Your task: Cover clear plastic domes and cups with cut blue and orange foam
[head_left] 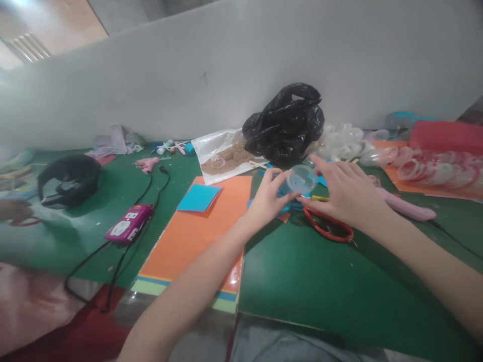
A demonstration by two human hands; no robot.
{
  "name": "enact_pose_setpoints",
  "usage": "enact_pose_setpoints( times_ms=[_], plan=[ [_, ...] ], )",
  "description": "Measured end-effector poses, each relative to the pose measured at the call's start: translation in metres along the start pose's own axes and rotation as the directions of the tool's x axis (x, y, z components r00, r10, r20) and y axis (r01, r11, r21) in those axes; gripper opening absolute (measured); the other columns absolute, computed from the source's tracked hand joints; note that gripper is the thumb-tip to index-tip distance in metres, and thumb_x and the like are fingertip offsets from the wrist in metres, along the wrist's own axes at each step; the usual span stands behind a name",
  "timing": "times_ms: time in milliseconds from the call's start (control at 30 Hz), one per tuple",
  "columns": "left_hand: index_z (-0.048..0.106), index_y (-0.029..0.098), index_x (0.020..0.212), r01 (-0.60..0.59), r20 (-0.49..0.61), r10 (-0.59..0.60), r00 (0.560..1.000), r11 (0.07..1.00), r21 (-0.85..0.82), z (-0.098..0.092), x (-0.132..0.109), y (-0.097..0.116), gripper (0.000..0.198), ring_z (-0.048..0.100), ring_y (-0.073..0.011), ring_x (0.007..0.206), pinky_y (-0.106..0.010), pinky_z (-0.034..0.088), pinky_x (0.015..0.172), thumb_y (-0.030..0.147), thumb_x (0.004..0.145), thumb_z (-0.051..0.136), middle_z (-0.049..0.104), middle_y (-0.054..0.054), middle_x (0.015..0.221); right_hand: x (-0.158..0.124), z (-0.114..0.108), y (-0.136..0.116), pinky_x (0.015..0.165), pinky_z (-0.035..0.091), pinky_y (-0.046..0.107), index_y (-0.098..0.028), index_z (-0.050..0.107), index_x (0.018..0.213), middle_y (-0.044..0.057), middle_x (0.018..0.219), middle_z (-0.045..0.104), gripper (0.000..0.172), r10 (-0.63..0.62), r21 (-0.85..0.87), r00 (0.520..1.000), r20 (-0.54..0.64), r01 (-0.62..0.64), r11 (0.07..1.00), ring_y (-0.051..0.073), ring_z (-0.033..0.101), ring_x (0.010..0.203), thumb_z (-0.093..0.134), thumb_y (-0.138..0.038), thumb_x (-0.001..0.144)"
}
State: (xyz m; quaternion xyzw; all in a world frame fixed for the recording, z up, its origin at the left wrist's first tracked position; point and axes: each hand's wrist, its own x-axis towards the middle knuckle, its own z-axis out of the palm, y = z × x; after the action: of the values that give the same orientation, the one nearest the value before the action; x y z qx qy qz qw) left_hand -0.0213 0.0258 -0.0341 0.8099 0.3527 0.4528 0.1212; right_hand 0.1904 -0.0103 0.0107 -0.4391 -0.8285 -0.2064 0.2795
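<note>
Bare forearms [192, 284] reach up from the bottom edge, closest to me, over a long green table [320, 281] set against a pale wall [169, 90]. Orange sheets [188, 246] lie on top of green and blue ones, partly under the left forearm. Beyond the hands sits a crumpled black plastic bag [285, 123], and just left of it a white plastic sheet [202, 146] bears brown crumbly stuff [236, 153]. Clear cups [449, 171] lie in a row on the far right, in front of something red [445, 134]. Right hand [339, 188] and left hand [269, 193] close in from either side, thumbs near, fingers curled beyond, pinching a small clear cup [302, 178] between them. It is raised above some blue pieces [320, 181]. Off to the left lies a purple box [130, 223] beside black cords; a blue square of paper [199, 197] rests on the orange. Red looped handles [328, 234] lie just under the right hand.
</note>
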Motion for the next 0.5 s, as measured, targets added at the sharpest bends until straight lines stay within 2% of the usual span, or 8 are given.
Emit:
enact_pose_setpoints(
  times_ms=[167,333,500],
  plan=[
    [0.063,0.022,0.125,0.094,0.032,-0.093,0.995,0.995,-0.032,-0.001,0.001,0.004,0.043,0.062,-0.0218,0.111,-0.04,0.053,0.1,0.044,0.089,0.074,0.059,-0.008,0.116,-0.003,0.009,0.007,0.089,0.048,0.049,-0.011,0.049,0.145,0.02,0.109,0.071,0.065,-0.013,-0.043,0.999,0.03,0.014,0.999,0.038,0.064,0.1,0.046,-0.057,0.1],
    [0.064,0.021,0.121,0.241,0.05,-0.239,0.97,0.97,-0.02,-0.002,0.004,0.008,0.041,0.062,-0.0213,0.104,-0.036,0.054,0.088,0.044,0.089,0.075,0.061,-0.008,0.114,-0.007,0.018,0.011,0.091,0.046,0.049,-0.011,0.066,0.123,0.019,0.113,0.071,0.051,-0.078,-0.058,0.993,0.093,0.084,0.995,0.035,0.06,0.103,0.047,-0.052,0.101],
    [0.065,0.019,0.113,0.281,0.061,-0.28,0.958,0.96,-0.013,-0.006,0.005,0.013,0.034,0.059,-0.0192,0.098,-0.033,0.051,0.083,0.043,0.091,0.073,0.059,-0.006,0.107,-0.007,0.017,0.011,0.092,0.043,0.047,-0.013,0.071,0.115,0.017,0.11,0.071,0.043,-0.1,-0.072,0.989,0.11,0.108,0.992,0.033,0.057,0.104,0.048,-0.047,0.102]
  ],
)
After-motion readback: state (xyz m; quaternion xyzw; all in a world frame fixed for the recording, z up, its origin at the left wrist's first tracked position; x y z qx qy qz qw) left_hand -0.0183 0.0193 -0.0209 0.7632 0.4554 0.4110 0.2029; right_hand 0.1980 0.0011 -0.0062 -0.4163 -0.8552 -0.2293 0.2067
